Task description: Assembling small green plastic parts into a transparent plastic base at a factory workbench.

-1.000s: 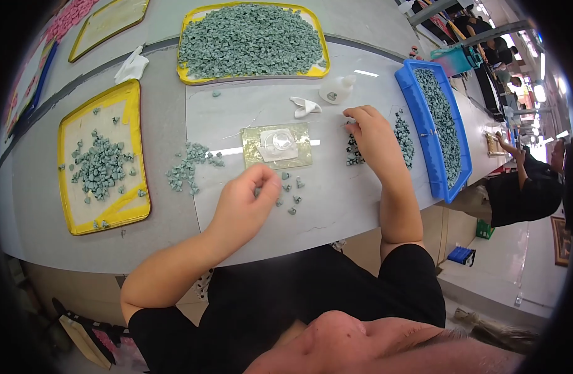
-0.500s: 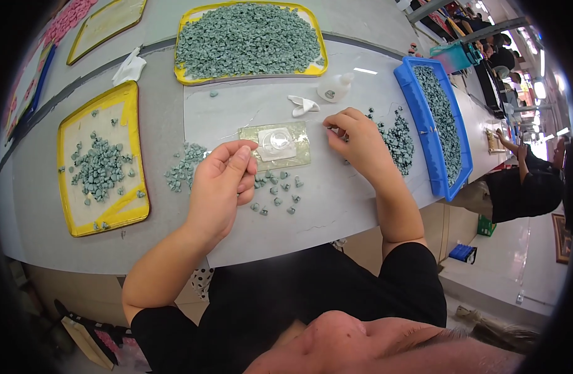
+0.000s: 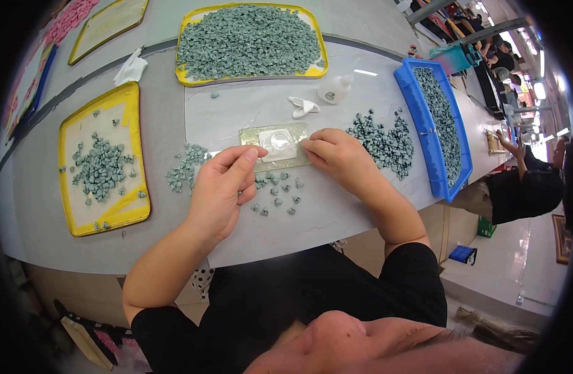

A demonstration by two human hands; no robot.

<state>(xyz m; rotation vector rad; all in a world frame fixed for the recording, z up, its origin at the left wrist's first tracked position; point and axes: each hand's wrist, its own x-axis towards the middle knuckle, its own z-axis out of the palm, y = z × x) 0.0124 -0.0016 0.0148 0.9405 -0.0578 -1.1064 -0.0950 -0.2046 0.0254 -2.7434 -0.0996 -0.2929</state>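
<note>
My left hand is closed in a pinch at the left edge of a pale green rectangular pad; anything between its fingertips is too small to make out. At the pad's right edge, my right hand is also pinched shut, and what it holds is hidden by the fingers. On the pad lie a white square sheet and a clear round dish. Small grey-green shaped pieces are scattered just in front of the pad. A loose heap of such pieces lies beyond my left wrist, and a darker heap beside my right hand.
Yellow-rimmed trays of green pieces stand at left and at the back. A blue tray stands at right. Behind the pad are a white squeeze bottle and a crumpled white cloth. Another person works at far right.
My right hand has moved left, from beside the darker heap to the pad's right edge. The left hand has shifted slightly right and down, still pinched.
</note>
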